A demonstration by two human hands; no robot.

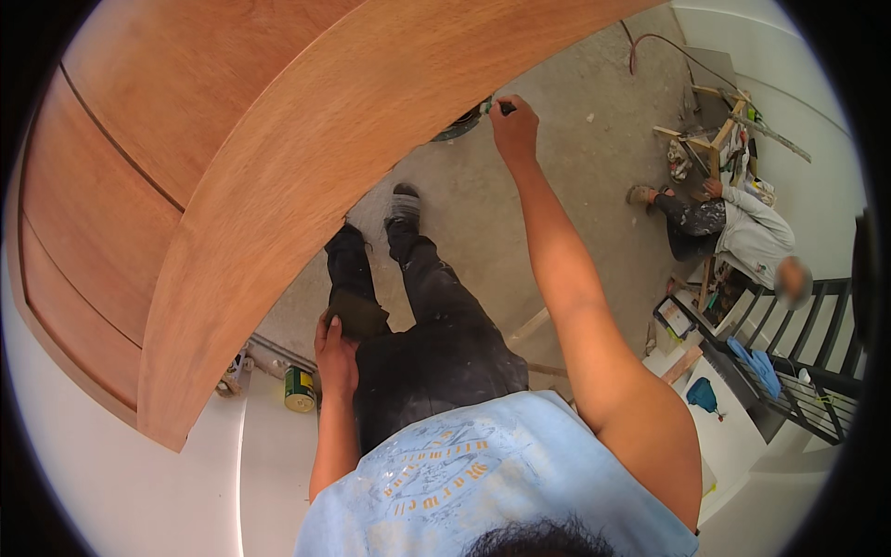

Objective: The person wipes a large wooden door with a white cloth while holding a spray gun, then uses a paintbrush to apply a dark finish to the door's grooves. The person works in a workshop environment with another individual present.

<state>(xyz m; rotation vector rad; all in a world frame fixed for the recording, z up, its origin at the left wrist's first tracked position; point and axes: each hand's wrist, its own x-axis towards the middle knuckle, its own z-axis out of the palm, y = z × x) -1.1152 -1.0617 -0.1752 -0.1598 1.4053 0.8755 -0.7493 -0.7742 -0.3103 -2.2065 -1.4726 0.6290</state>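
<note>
A large reddish-brown wooden door (269, 148) with grooved panels fills the upper left, its broad edge towards me. My right hand (516, 130) is stretched out beside the far end of that edge. Its fingers are closed round a small dark object (506, 108), mostly hidden in the grip; its kind is unclear. Low by my thigh, my left hand (336, 360) holds a dark brown flat piece (360, 317) that looks like sandpaper. A dark round object (459, 126) on the floor shows partly behind the door, near my right hand.
A green and yellow can (300, 390) stands at the left by the white wall. Over at the right, another person (756, 232) sits among wooden frames (719, 135) and clutter. Black railings (807, 325) with a blue cloth (756, 365) are below. A cable (650, 39) crosses the grey floor.
</note>
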